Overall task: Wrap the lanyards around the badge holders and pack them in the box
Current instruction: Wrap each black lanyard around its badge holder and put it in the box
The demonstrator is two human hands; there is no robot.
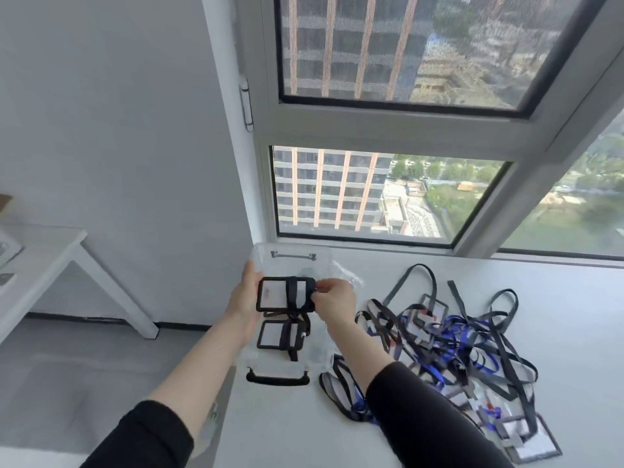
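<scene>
My left hand (243,295) grips the badge holder (275,294) by its left edge while my right hand (332,298) pinches the wound lanyard (297,293) so it can't unwind. I hold it over the box (290,261), where 1 packed holder (278,336) lies; the tangled pile (456,349) sits just beside.

Left hand (241,295): fingers hidden behind black-framed rectangular plastic badge holder (275,293). Red print on white insert, beside those fingers: too small to read.
</scene>
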